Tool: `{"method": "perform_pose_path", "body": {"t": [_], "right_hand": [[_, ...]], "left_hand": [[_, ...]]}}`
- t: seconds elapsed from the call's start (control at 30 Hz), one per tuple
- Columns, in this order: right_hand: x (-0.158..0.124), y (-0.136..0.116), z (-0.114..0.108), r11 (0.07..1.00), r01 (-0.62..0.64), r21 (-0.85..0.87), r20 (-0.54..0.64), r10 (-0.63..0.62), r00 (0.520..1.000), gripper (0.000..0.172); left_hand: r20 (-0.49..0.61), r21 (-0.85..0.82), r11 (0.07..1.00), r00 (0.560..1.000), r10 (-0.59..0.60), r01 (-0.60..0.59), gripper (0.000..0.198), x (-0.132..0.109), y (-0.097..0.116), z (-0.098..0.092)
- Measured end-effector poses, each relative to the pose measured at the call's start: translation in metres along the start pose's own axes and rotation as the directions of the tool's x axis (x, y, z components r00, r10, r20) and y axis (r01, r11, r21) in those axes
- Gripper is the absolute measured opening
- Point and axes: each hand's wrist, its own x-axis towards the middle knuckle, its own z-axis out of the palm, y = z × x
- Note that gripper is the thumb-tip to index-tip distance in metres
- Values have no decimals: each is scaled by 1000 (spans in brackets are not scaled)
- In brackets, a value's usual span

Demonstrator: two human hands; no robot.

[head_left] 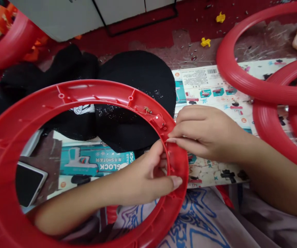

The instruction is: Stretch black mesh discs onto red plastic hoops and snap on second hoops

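A large red plastic ring (91, 90), hollow side up with ribs and screw posts, lies tilted across my lap. My left hand (148, 172) reaches through its middle and grips the right part of the rim, thumb on the inside of the channel. At the same stretch of rim, my right hand (200, 132) pinches with thumb and forefinger; whatever is between the fingertips is too small to make out. Just above them in the channel sit a small brass-coloured part (147, 110) and a thin wire running to a little red block (157, 119).
More red rings (254, 82) are stacked at the right. A black cap (138, 69) lies behind the ring, on printed cardboard (197, 82). A phone-like dark device (30, 182) rests at lower left. Yellow pieces (205, 42) and small bits litter the floor near a white cabinet (68, 17).
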Motion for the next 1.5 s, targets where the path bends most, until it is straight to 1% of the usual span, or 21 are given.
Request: {"method": "perform_pose_path", "body": {"t": [0.07, 0.1, 0.17, 0.27, 0.33, 0.4, 0.47, 0.53, 0.63, 0.77, 0.9, 0.97, 1.07, 1.17, 1.37, 1.43, 1.5], "right_hand": [[0, -1, 1, 1000, -1, -14, 2, 1, 1000, 23], [1, -1, 1, 1000, -1, -17, 7, 1, 1000, 23], [1, 0, 4, 1000, -1, -18, 25, 1, 1000, 23], [2, 2, 8, 999, -30, -10, 9, 30, 999, 21], [2, 3, 9, 999, -42, 11, -36, 42, 998, 21], [1, 3, 10, 999, -27, 24, -66, 28, 997, 23], [0, 3, 9, 1000, 25, 1, -66, -25, 997, 23], [-1, 1, 9, 995, 86, -43, -71, -89, 994, 22], [-2, -1, 9, 988, 128, -87, -91, -136, 987, 21], [-2, -2, 7, 985, 124, -120, -75, -134, 988, 21], [-1, -2, 4, 990, 89, -108, -33, -93, 995, 24], [0, -2, 3, 993, 73, -91, -19, -75, 997, 25], [0, -1, 2, 995, 54, -86, -17, -56, 998, 26], [0, 0, 1, 997, 47, -66, -26, -49, 998, 27], [0, 0, 0, 999, 35, -1, -4, -35, 999, 23], [0, -1, -1, 1000, 6, 14, 1, -6, 1000, 22], [0, -3, -2, 999, -32, 10, 0, 32, 999, 23]], "left_hand": [[-51, -154, 988, 999, -7, -1, 41, 4, -1, 4], [-102, -188, 982, 995, -24, 4, 36, 6, -1, 6], [-212, -187, 982, 975, -70, 30, 32, 9, -4, 8], [-323, -68, 997, 944, -68, 49, 33, 10, -8, 6], [-357, 87, 995, 934, -12, 46, 29, 10, -10, 1], [-368, 264, 964, 927, 76, 25, 25, 9, -9, -3], [-325, 416, 909, 936, 137, 12, 25, 8, -6, -5], [-253, 503, 864, 959, 127, 18, 26, 7, -3, -4], [-157, 553, 833, 984, 80, 20, 25, 6, 0, 0], [-76, 587, 809, 992, 103, -39, 27, 3, 0, 1], [-51, 605, 794, 992, 113, -59, 36, 2, 1, 0], [-42, 603, 794, 990, 131, -80, 35, 2, 2, 1], [-39, 600, 795, 989, 142, -90, 33, 3, 3, 1], [-38, 602, 792, 987, 155, -101, 40, 3, 2, 0], [-23, 600, 798, 996, 89, -57, 41, 0, 0, -2], [-26, 571, 819, 996, 87, -57, 43, 0, -1, -1], [-49, 458, 888, 996, 72, -42, 45, 2, -2, 0]]}}
